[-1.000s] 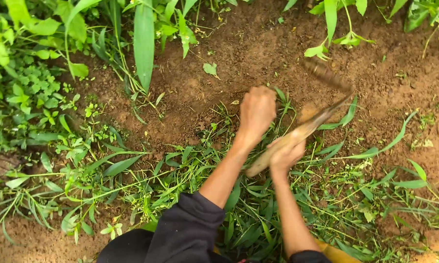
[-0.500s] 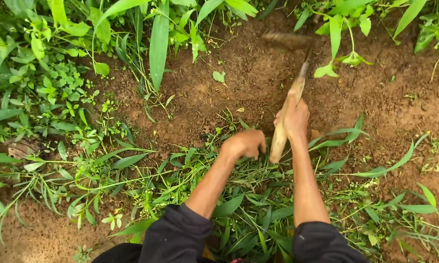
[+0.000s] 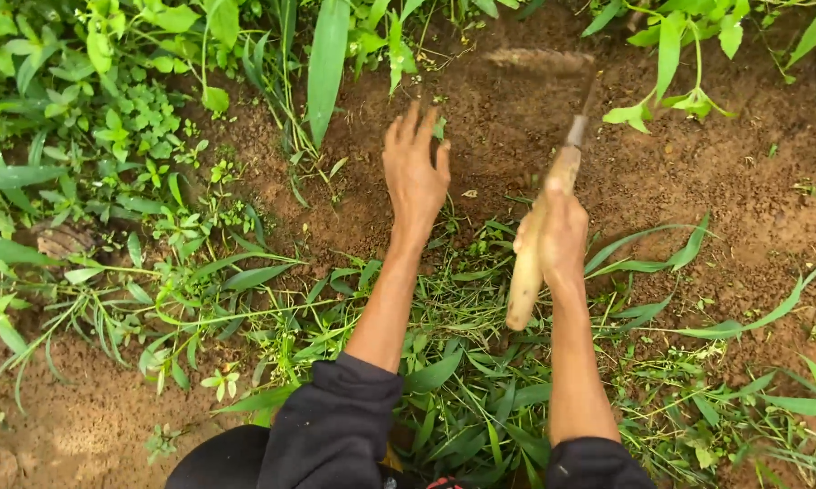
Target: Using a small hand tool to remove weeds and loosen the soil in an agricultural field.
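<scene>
Weeding bare soil by hand and hoe

The left hand lies open on the soil at upper centre; the right hand grips a wooden-handled hoe, its blade blurred.

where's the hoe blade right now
In the head view the hoe blade is a blur at top centre over bare soil, ahead of the right hand gripping the wooden handle.

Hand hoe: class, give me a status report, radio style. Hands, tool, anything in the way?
Right hand gripping wooden-handled hand hoe, blade blurred over bare soil. Left hand open, flat on soil. Cut weeds lie under both arms.
</scene>
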